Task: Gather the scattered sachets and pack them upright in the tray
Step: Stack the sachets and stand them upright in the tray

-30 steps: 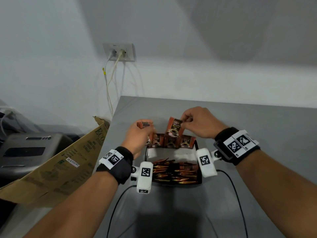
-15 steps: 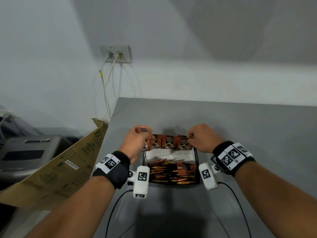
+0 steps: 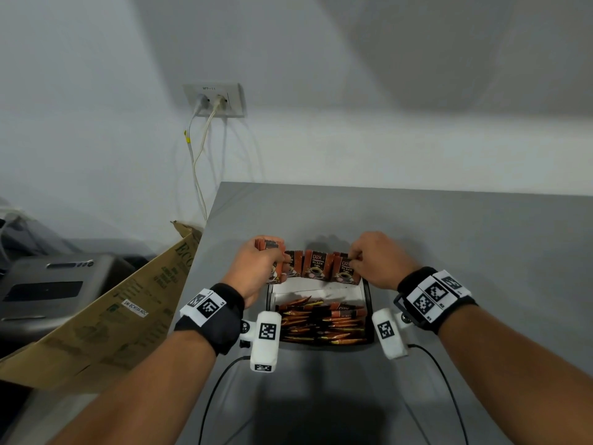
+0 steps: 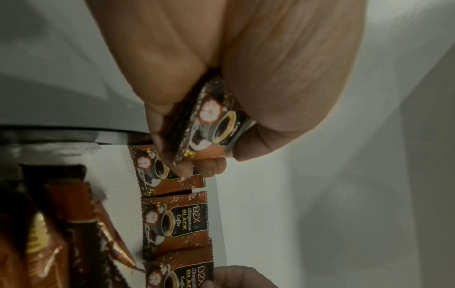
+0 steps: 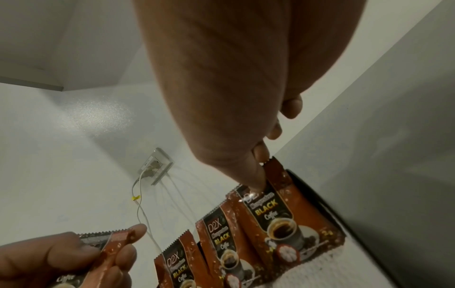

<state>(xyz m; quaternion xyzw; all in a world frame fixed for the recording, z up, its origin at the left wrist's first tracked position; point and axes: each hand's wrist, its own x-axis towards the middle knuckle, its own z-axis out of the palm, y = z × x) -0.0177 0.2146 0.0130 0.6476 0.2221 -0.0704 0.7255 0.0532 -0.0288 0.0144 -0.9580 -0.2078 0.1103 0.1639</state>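
Observation:
A black tray (image 3: 369,305) with white lining sits on the grey table (image 3: 449,252). Three brown coffee sachets (image 3: 315,265) stand upright in a row along its far wall, and several more sachets (image 3: 321,322) lie flat in its near part. My left hand (image 3: 272,252) grips a small stack of sachets (image 4: 216,124) at the tray's far left corner, beside the row. My right hand (image 3: 353,256) pinches the top edge of the rightmost upright sachet (image 5: 278,206) between thumb and finger. The left hand's stack (image 5: 108,245) also shows in the right wrist view.
An open cardboard box (image 3: 128,303) leans against the table's left edge, with a grey machine (image 3: 48,284) behind it. A wall socket (image 3: 215,99) has cables hanging down. Black wrist-camera cables (image 3: 218,380) trail over the near table.
My right hand lowered its raised sachet into the upright row and still pinches its top. The left hand stayed beside the tray with its stack.

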